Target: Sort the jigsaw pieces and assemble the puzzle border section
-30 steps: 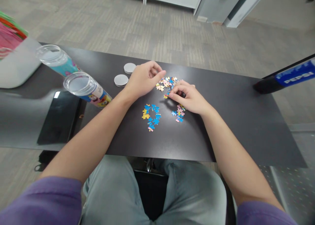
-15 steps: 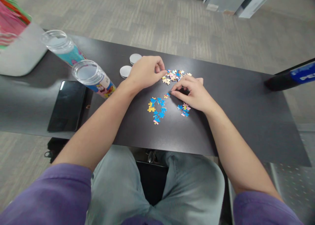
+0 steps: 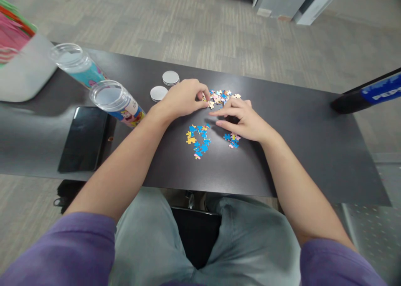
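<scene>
Several loose puzzle pieces lie in a pile [image 3: 221,96] towards the table's far edge. My left hand [image 3: 188,97] is at the pile's left side, fingers pinched together at a piece too small to name. Nearer me, blue and yellow pieces [image 3: 199,140] form a rough ring. My right hand [image 3: 239,119] hovers between the pile and a small cluster of blue and pink pieces [image 3: 232,140], its thumb and forefinger apart with nothing between them.
Two clear-topped canisters [image 3: 117,102] and a black phone [image 3: 84,139] are on the left. White discs [image 3: 171,77] lie beyond my left wrist. A white bin [image 3: 26,71] stands far left, a dark bottle [image 3: 365,94] far right.
The small piece by my right fingertips now lies at the ring's upper right. My right hand has opened its fingers. The view has shifted slightly.
</scene>
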A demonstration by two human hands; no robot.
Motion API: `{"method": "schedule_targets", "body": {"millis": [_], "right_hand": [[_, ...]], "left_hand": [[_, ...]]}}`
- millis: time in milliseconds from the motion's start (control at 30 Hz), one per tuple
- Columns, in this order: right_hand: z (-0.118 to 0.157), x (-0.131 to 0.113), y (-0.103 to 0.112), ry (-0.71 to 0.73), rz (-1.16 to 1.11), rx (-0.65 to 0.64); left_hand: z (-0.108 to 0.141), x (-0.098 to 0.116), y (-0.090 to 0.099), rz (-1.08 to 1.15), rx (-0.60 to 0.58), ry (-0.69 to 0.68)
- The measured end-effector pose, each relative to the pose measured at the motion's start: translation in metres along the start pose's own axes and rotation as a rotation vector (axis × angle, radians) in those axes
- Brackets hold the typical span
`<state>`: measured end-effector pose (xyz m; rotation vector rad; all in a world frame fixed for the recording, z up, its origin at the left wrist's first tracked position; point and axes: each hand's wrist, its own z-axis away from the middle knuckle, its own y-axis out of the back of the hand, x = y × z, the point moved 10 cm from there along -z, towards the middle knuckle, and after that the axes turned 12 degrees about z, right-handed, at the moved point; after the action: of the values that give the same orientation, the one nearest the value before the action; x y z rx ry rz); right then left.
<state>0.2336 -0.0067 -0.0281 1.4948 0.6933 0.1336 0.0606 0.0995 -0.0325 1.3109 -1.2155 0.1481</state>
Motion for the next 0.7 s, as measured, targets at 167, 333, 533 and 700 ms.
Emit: {"method": "schedule_targets", "body": {"millis": [167,333,533,700], "right_hand": [[0.000,0.020,0.009,-0.090,0.059,0.108],[0.000,0.025,0.013,-0.115,0.095,0.163],[-0.002,0.031,0.014,-0.124,0.067,0.220],[-0.003,0.036,0.012,-0.138,0.068,0.236]], "left_hand": [[0.000,-0.005,0.005,-0.017,0.002,0.012],[0.003,0.000,0.004,-0.044,-0.047,-0.011],[0.004,0.008,-0.007,-0.067,-0.065,-0.019],[0.003,0.007,-0.003,0.007,-0.039,0.027]]}}
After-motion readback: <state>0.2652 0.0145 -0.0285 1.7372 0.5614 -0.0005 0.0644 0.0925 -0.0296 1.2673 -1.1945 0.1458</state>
